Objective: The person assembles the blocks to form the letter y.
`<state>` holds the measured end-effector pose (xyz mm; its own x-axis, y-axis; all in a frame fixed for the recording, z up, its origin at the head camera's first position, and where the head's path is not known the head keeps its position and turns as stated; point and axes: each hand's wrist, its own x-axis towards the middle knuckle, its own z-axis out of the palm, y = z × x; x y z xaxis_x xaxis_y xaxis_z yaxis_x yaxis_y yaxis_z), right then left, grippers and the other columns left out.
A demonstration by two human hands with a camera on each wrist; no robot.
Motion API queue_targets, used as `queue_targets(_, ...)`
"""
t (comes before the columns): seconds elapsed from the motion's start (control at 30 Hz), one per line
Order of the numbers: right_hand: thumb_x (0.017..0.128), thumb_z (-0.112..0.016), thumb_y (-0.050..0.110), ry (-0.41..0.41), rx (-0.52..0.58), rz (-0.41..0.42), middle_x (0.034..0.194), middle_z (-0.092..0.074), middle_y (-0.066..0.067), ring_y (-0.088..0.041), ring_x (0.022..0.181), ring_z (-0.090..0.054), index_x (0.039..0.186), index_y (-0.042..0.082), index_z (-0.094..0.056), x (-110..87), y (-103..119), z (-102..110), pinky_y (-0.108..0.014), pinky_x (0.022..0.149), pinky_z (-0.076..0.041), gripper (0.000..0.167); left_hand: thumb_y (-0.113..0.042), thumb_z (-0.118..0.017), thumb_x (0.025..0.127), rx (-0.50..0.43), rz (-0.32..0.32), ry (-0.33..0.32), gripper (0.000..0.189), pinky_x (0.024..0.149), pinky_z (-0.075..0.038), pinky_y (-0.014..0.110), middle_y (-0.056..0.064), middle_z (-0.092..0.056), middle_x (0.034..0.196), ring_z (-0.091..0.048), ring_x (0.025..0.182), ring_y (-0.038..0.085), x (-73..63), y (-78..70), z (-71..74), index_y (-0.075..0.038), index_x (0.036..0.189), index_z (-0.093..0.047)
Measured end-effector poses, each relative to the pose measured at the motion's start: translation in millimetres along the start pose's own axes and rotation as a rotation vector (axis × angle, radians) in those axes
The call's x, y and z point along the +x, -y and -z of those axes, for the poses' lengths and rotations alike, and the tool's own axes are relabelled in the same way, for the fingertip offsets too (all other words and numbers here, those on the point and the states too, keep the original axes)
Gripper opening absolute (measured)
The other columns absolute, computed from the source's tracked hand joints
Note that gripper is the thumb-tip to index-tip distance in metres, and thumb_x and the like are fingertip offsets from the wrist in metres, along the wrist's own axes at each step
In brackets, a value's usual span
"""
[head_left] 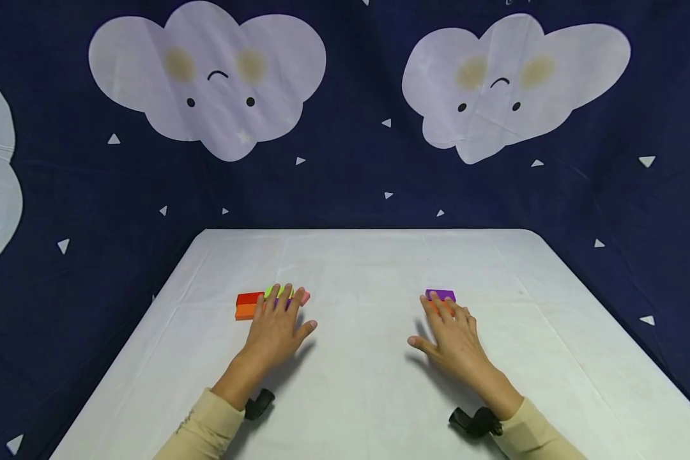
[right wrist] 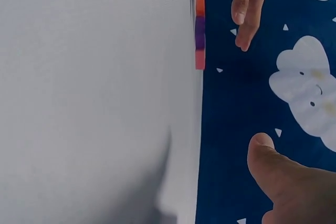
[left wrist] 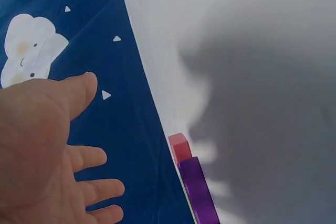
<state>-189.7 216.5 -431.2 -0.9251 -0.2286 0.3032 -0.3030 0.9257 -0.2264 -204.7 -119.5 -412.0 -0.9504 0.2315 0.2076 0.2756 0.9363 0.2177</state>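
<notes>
My left hand (head_left: 273,332) is spread over a cluster of coloured blocks, its fingers straight and partly covering them. Beside and between those fingers show a red block (head_left: 250,298), an orange block (head_left: 245,312), a yellow-green block (head_left: 268,292) and a pink block (head_left: 306,298). A purple block (left wrist: 199,190) adjoins the pink one in the left wrist view. Over on the right, my right hand (head_left: 454,342) reaches out with fingers extended, overlapping a second purple block (head_left: 445,295) and a second orange block (head_left: 434,306). Neither hand grips anything; both cast shadows below.
Both groups lie on a white-covered table (head_left: 368,383), with a stretch of bare cloth between them. Behind the far edge hangs a dark blue cloth (head_left: 345,185) printed with clouds and small triangles. Black wrist cameras (head_left: 259,404) sit below both wrists.
</notes>
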Motion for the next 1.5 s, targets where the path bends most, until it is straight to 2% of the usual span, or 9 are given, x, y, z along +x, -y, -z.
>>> queue_targets(0.3, 0.078, -0.072, 0.044, -0.024, 0.060, -0.006, 0.147, -0.039, -0.020, -0.044, 0.125, -0.037, 0.142, 0.008, -0.041, 0.7, -8, -2, -0.058, 0.099, -0.025, 0.079, -0.045, -0.059, 0.088, -0.024, -0.016, 0.002, 0.070, 0.113, -0.017, 0.059, 0.019, -0.037, 0.149, -0.026, 0.140, 0.040, 6.0, 7.5, -1.8, -0.010, 0.145, -0.036)
queue_targets(0.57, 0.078, -0.073, 0.041, -0.048, 0.080, -0.028, 0.138, -0.048, -0.022, -0.046, 0.119, -0.042, 0.139, 0.007, -0.045, 5.1, -16, -2, -0.059, 0.096, -0.029, 0.075, -0.041, -0.064, 0.086, -0.058, -0.023, -0.039, 0.070, 0.112, -0.021, 0.056, 0.019, -0.040, 0.146, -0.029, 0.138, 0.040, 11.0, 13.1, -2.6, -0.009, 0.143, -0.039)
queue_targets(0.73, 0.079, -0.073, 0.038, -0.068, 0.095, -0.038, 0.133, -0.052, -0.021, -0.043, 0.112, -0.046, 0.134, 0.005, -0.050, 7.4, -22, -2, -0.055, 0.089, -0.032, 0.068, -0.040, -0.066, 0.084, -0.080, -0.027, -0.060, 0.069, 0.110, -0.025, 0.057, 0.019, -0.043, 0.144, -0.033, 0.135, 0.040, 13.3, 16.1, -2.4, -0.008, 0.141, -0.042)
queue_targets(1.0, 0.078, -0.074, 0.034, -0.092, 0.138, -0.067, 0.125, -0.058, -0.020, -0.042, 0.105, -0.048, 0.127, 0.004, -0.055, 11.6, -32, -1, -0.051, 0.082, -0.033, 0.061, -0.037, -0.068, 0.084, -0.126, -0.035, -0.060, 0.067, 0.107, -0.029, 0.058, 0.019, -0.047, 0.140, -0.038, 0.132, 0.040, 15.7, 20.7, 0.3, -0.008, 0.139, -0.045)
queue_targets(1.3, 0.080, -0.073, 0.030, -0.064, 0.225, -0.119, 0.122, -0.058, -0.022, -0.040, 0.104, -0.046, 0.127, 0.003, -0.056, 14.0, -42, 2, -0.049, 0.084, -0.029, 0.056, -0.035, -0.070, 0.082, -0.134, -0.041, -0.089, 0.062, 0.105, -0.034, 0.053, 0.017, -0.054, 0.133, -0.044, 0.126, 0.037, 18.9, 25.2, -0.3, -0.007, 0.134, -0.051)
queue_targets(1.5, 0.080, -0.072, 0.030, -0.048, 0.242, -0.153, 0.122, -0.058, -0.023, -0.039, 0.103, -0.046, 0.128, 0.005, -0.056, 15.8, -48, 2, -0.048, 0.083, -0.030, 0.056, -0.034, -0.070, 0.082, -0.150, -0.055, -0.113, 0.058, 0.104, -0.037, 0.049, 0.015, -0.057, 0.128, -0.048, 0.122, 0.035, 21.6, 28.5, -1.5, -0.008, 0.131, -0.054)
